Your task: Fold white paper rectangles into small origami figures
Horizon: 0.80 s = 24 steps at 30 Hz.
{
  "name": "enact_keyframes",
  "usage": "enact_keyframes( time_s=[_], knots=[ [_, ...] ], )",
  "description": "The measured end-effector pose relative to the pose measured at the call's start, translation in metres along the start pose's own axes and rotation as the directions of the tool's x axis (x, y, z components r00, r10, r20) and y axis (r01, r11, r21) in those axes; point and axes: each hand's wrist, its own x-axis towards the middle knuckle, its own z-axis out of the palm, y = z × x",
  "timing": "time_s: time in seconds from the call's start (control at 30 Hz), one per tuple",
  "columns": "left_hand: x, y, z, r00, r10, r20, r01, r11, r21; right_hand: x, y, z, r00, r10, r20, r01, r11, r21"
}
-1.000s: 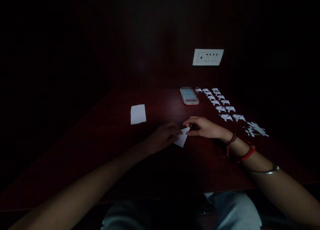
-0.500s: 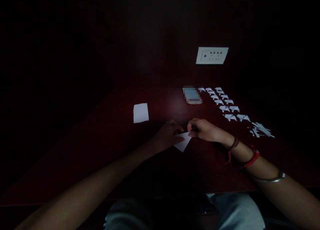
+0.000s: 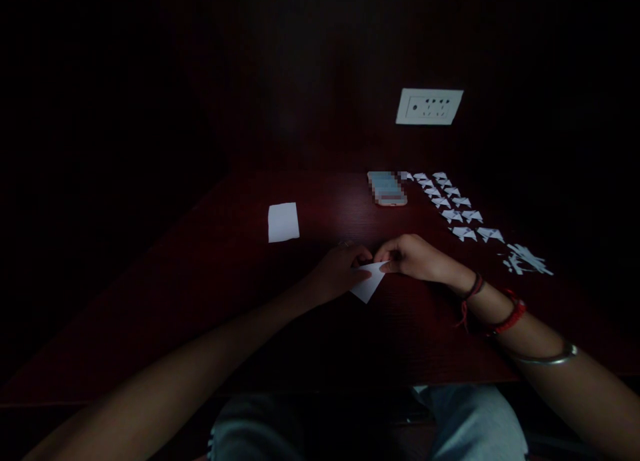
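Both my hands meet over a small white paper (image 3: 369, 283) lying on the dark red table (image 3: 240, 274). My left hand (image 3: 339, 269) presses its closed fingers on the paper's left part. My right hand (image 3: 413, 257) pinches the paper's upper right corner between thumb and fingers. The paper shows as a folded triangle pointing toward me. My right wrist wears red thread bands and a metal bangle.
A flat white paper square (image 3: 283, 221) lies to the left. A phone (image 3: 387, 187) sits at the back, with two rows of several small folded paper pieces (image 3: 457, 207) beside it and a heap of scraps (image 3: 527, 259) at the right. A wall socket (image 3: 429, 106) is behind.
My right hand has gone from resting flat on the paper to pinching its upper corner. The paper's top edge is now folded into a sharper triangle. The view drifted slightly.
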Motion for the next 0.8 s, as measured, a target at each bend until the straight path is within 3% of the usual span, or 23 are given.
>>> enact_keyframes(
  time_s=[0.23,0.47,0.8],
  knots=[
    [0.003,0.0,0.002,0.998,0.063,-0.032,-0.062,0.998,0.019,0.001,0.002,0.0,0.996,-0.069,-0.053,0.065,0.995,-0.073],
    [0.003,0.0,0.004,0.993,0.114,-0.035,-0.112,0.992,0.066,-0.005,0.0,-0.001,0.946,-0.323,-0.024,0.306,0.916,-0.261],
    [0.003,-0.006,-0.002,0.97,0.228,0.089,-0.239,0.959,0.151,-0.01,0.002,-0.001,0.899,-0.431,0.074,0.421,0.809,-0.411]
  ],
)
